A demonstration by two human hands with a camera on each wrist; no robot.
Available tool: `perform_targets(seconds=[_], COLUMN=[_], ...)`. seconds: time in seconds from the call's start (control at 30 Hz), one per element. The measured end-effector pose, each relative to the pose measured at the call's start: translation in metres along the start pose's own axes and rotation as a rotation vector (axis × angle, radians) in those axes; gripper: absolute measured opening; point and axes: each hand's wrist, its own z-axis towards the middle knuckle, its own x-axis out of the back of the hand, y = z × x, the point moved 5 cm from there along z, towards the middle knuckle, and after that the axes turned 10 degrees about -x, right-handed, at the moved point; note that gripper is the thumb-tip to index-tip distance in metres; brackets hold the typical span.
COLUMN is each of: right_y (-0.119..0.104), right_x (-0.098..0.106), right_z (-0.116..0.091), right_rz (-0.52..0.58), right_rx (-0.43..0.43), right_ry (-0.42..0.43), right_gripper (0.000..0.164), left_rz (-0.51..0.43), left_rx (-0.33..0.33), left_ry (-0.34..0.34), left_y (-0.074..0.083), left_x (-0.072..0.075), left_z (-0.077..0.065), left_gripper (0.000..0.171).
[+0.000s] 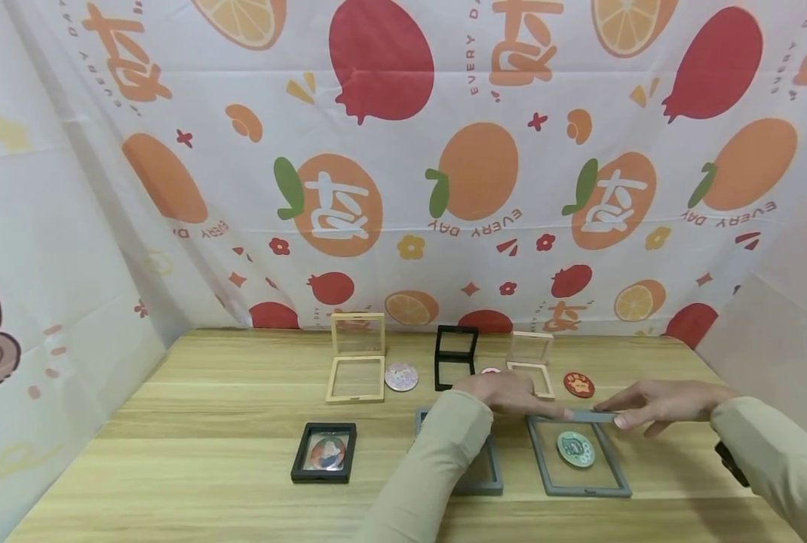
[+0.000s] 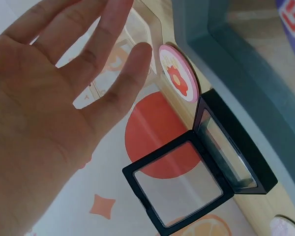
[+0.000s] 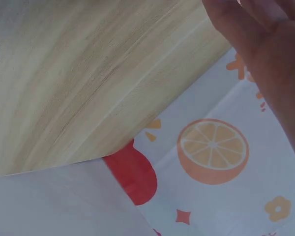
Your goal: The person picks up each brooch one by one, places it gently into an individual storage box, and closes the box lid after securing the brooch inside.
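Note:
At the right of the head view lies a flat, see-through grey display frame (image 1: 544,457) with a round green badge (image 1: 576,449) inside. Its lid (image 1: 590,415) shows as a narrow grey bar at the far side. My right hand (image 1: 675,402) pinches the lid's right end, thumb on the near side. At the left end, my left hand (image 1: 512,394) holds the lid with its thumb; its other fingers are mostly hidden in the head view. Beneath my left forearm is a second grey frame (image 1: 490,487), partly covered. The left wrist view shows a pink-rimmed badge (image 2: 179,73) beyond the left hand's fingers.
Opened frames stand along the back: a yellowish one (image 1: 356,400), a black one (image 1: 455,358) and a cream one (image 1: 532,335). A pale round badge (image 1: 401,377) and a red badge (image 1: 579,385) lie beside them. A closed black frame (image 1: 324,477) with a badge is at front left.

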Motion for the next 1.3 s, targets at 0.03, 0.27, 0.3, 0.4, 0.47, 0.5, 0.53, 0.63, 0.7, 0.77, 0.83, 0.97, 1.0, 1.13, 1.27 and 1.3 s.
perform_targets(seconds=[0.03, 0.27, 0.3, 0.4, 0.47, 0.5, 0.53, 0.63, 0.7, 0.77, 0.83, 0.97, 1.0, 1.13, 1.27, 1.3], right_y=[0.0, 0.005, 0.005, 0.005, 0.004, 0.003, 0.002, -0.001, -0.003, -0.006, -0.008, -0.013, -0.014, -0.02, -0.023, -0.023], right_x=[0.0, 0.002, 0.002, 0.002, 0.003, 0.003, 0.003, 0.001, -0.001, -0.004, -0.006, -0.008, -0.009, -0.008, -0.007, -0.008], right_z=[0.0, 0.002, 0.003, 0.003, 0.003, 0.002, 0.002, 0.002, 0.003, 0.004, 0.006, 0.009, 0.009, 0.013, 0.013, 0.013], right_rz=[0.0, 0.023, 0.027, 0.027, 0.023, 0.022, 0.018, 0.007, -0.008, -0.027, -0.047, -0.08, -0.087, -0.137, -0.171, -0.175], right_rx=[-0.002, 0.007, 0.009, 0.01, 0.013, 0.016, 0.018, 0.038, 0.045, 0.049, 0.048, 0.03, 0.022, -0.012, -0.054, -0.066], right_ry=[-0.003, 0.003, 0.003, 0.005, 0.008, 0.007, 0.005, -0.016, -0.042, -0.068, -0.088, -0.129, -0.137, -0.132, -0.095, -0.085], right_gripper=[0.078, 0.077, 0.077, 0.077, 0.078, 0.079, 0.08, 0.083, 0.086, 0.089, 0.092, 0.099, 0.1, 0.1, 0.095, 0.094], left_rz=[-0.003, -0.022, -0.026, -0.027, -0.015, -0.011, -0.002, 0.018, 0.021, 0.028, 0.035, 0.046, 0.049, 0.067, 0.073, 0.07], left_rx=[0.002, 0.043, 0.055, 0.071, 0.07, 0.069, 0.062, 0.042, 0.026, 0.01, -0.014, -0.047, -0.046, -0.021, -0.009, -0.009], left_ry=[-0.005, -0.047, -0.055, -0.07, -0.069, -0.066, -0.064, -0.056, -0.055, -0.059, -0.063, -0.071, -0.067, -0.053, -0.046, -0.044], left_y=[-0.001, -0.006, -0.007, -0.008, -0.007, -0.007, -0.006, -0.005, -0.005, -0.005, -0.005, -0.003, -0.002, -0.002, 0.0, 0.0], left_x=[0.0, -0.004, -0.004, -0.004, -0.004, -0.004, -0.003, -0.003, -0.003, -0.004, -0.005, -0.007, -0.007, -0.007, -0.007, -0.007], left_z=[0.0, 0.004, 0.004, 0.004, 0.004, 0.005, 0.005, 0.007, 0.008, 0.008, 0.008, 0.009, 0.008, 0.007, 0.006, 0.006], left_gripper=[0.078, 0.082, 0.083, 0.085, 0.085, 0.084, 0.084, 0.083, 0.08, 0.073, 0.064, 0.057, 0.056, 0.058, 0.054, 0.054])
